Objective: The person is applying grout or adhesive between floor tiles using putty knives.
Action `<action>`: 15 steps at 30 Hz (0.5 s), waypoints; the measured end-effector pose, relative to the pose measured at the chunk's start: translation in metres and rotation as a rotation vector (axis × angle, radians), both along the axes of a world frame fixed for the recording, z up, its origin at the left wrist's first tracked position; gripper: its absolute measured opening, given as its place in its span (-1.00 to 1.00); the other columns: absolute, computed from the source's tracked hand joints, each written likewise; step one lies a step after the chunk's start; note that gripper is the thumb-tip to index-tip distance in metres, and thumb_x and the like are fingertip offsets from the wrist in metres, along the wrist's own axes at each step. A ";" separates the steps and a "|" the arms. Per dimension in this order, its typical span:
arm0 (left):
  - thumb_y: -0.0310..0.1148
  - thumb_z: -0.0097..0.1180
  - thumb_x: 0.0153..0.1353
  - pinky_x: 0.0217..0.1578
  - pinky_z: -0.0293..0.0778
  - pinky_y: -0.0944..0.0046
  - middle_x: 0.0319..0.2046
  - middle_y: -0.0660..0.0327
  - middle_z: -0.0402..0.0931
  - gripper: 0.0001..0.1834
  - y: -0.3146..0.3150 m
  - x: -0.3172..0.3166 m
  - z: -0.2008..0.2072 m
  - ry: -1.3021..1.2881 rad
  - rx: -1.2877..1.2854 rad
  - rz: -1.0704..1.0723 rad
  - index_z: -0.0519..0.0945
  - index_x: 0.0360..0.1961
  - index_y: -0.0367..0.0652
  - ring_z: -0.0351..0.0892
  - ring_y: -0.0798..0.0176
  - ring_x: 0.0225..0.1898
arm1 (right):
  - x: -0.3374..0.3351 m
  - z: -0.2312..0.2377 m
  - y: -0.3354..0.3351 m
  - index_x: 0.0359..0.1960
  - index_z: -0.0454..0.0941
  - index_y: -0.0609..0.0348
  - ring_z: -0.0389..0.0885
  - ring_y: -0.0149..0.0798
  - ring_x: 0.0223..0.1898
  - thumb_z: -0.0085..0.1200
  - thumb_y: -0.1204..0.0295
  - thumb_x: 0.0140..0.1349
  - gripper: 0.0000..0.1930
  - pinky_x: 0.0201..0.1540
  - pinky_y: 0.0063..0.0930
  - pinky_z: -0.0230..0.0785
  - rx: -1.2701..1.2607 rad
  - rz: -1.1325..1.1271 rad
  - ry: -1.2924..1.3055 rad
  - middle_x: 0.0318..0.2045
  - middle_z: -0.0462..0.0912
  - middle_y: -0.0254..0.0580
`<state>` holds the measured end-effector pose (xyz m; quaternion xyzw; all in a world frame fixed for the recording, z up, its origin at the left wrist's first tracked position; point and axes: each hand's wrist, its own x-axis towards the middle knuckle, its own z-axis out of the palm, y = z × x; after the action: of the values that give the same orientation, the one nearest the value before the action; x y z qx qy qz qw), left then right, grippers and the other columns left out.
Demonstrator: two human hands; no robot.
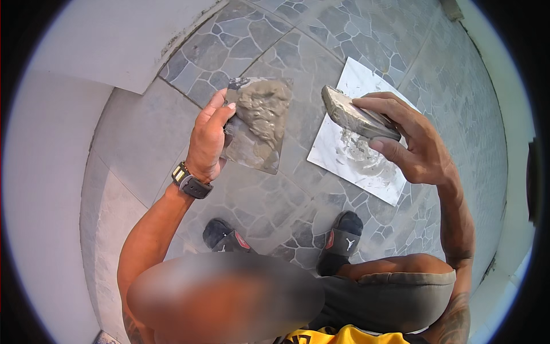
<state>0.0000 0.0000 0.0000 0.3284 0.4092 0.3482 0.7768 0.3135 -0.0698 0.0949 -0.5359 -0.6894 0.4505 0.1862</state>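
Note:
A flat tile piece [243, 152] is gripped at its left edge by my left hand [209, 132], thumb on top. Thick wet grey mortar [262, 109] lies heaped over its upper part and thins out lower down. In my right hand [415, 137] is a cement-caked block [352, 114] with a pale face and grey coated edges. The thumb and fingers clasp its right part; its exact kind cannot be made out. It is held above a white marbled tile [326, 152], which lies askew on the floor with smears of mortar [366, 152] on it.
Stone-patterned grey floor tiles [275, 200] spread around me. My two sandalled feet [229, 236] rest near the middle. A pale wall [51, 155] rises on the left, and another pale wall [504, 63] borders the right side.

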 end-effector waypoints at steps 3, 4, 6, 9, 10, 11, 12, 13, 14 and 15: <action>-0.36 -0.11 0.31 -0.02 0.47 0.33 -0.03 0.20 0.54 -0.41 0.016 -0.049 -0.010 -0.031 -0.037 0.094 0.18 0.34 -0.36 0.52 0.40 -0.04 | -0.077 0.002 0.040 0.17 0.49 -0.02 0.48 -0.02 0.13 0.24 0.37 0.15 -0.50 0.11 -0.19 0.49 0.382 0.150 -0.413 0.11 0.47 0.00; -0.37 -0.12 0.31 -0.04 0.46 0.36 -0.05 0.20 0.54 -0.41 0.019 -0.059 -0.009 -0.051 -0.036 0.089 0.17 0.33 -0.37 0.52 0.41 -0.06 | -0.096 -0.002 0.052 0.15 0.51 0.01 0.48 -0.03 0.11 0.26 0.40 0.12 -0.50 0.08 -0.18 0.50 0.512 0.216 -0.486 0.10 0.47 0.01; -0.37 -0.13 0.31 -0.06 0.45 0.38 -0.06 0.20 0.54 -0.41 0.024 -0.085 -0.017 -0.079 -0.037 0.095 0.17 0.33 -0.39 0.51 0.43 -0.08 | -0.131 -0.006 0.068 0.10 0.55 0.03 0.49 -0.04 0.06 0.30 0.40 0.08 -0.51 0.06 -0.18 0.52 0.664 0.307 -0.581 0.10 0.46 0.01; -0.34 -0.12 0.34 0.07 0.44 0.25 0.10 0.11 0.45 -0.39 0.032 -0.116 -0.038 -0.057 0.008 0.048 0.11 0.36 -0.37 0.49 0.28 0.06 | -0.174 -0.009 0.080 0.10 0.55 0.04 0.49 -0.04 0.05 0.30 0.40 0.07 -0.51 0.06 -0.21 0.52 0.664 0.362 -0.651 0.07 0.47 0.01; -0.34 -0.12 0.34 0.06 0.45 0.25 0.09 0.12 0.47 -0.40 0.034 -0.122 -0.042 -0.094 0.039 0.022 0.14 0.35 -0.37 0.50 0.29 0.04 | -0.183 -0.012 0.082 0.10 0.55 0.04 0.49 -0.04 0.05 0.30 0.40 0.07 -0.51 0.06 -0.21 0.52 0.663 0.374 -0.657 0.07 0.47 0.01; -0.33 -0.11 0.33 0.04 0.46 0.25 0.07 0.13 0.48 -0.41 0.036 -0.127 -0.046 -0.130 0.070 -0.004 0.17 0.33 -0.37 0.51 0.29 0.03 | -0.191 -0.017 0.085 0.08 0.57 0.05 0.49 -0.05 0.05 0.30 0.40 0.08 -0.53 0.06 -0.22 0.52 0.645 0.392 -0.668 0.07 0.47 0.01; -0.33 -0.11 0.33 0.04 0.46 0.25 0.07 0.13 0.48 -0.41 0.040 -0.133 -0.051 -0.136 0.070 0.002 0.17 0.33 -0.37 0.51 0.29 0.03 | -0.200 -0.021 0.088 0.06 0.58 0.06 0.49 -0.05 0.04 0.29 0.40 0.08 -0.55 0.06 -0.22 0.52 0.627 0.405 -0.676 0.06 0.48 0.01; -0.33 -0.11 0.33 0.02 0.47 0.25 0.06 0.13 0.49 -0.43 0.043 -0.138 -0.056 -0.090 0.043 0.030 0.20 0.32 -0.36 0.51 0.30 0.02 | -0.207 -0.025 0.092 0.06 0.58 0.06 0.49 -0.05 0.04 0.29 0.40 0.08 -0.55 0.06 -0.22 0.52 0.628 0.411 -0.680 0.06 0.48 0.01; -0.33 -0.11 0.32 0.00 0.48 0.24 0.04 0.14 0.50 -0.44 0.047 -0.141 -0.061 -0.043 0.017 0.058 0.22 0.31 -0.34 0.51 0.30 0.01 | -0.212 -0.028 0.096 0.05 0.60 0.08 0.49 -0.06 0.05 0.30 0.40 0.08 -0.57 0.05 -0.22 0.52 0.625 0.422 -0.720 0.05 0.48 0.01; -0.33 -0.11 0.32 0.00 0.48 0.24 0.04 0.14 0.50 -0.44 0.051 -0.143 -0.064 -0.046 0.017 0.061 0.22 0.31 -0.34 0.51 0.30 0.01 | -0.216 -0.031 0.101 0.03 0.61 0.09 0.48 -0.07 0.06 0.30 0.41 0.08 -0.59 0.04 -0.22 0.52 0.623 0.430 -0.760 0.04 0.49 0.00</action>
<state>-0.1429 0.0513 -0.0638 0.3141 0.3981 0.3827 0.7722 0.0970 0.0316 0.0643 -0.4273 -0.9034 0.0268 -0.0230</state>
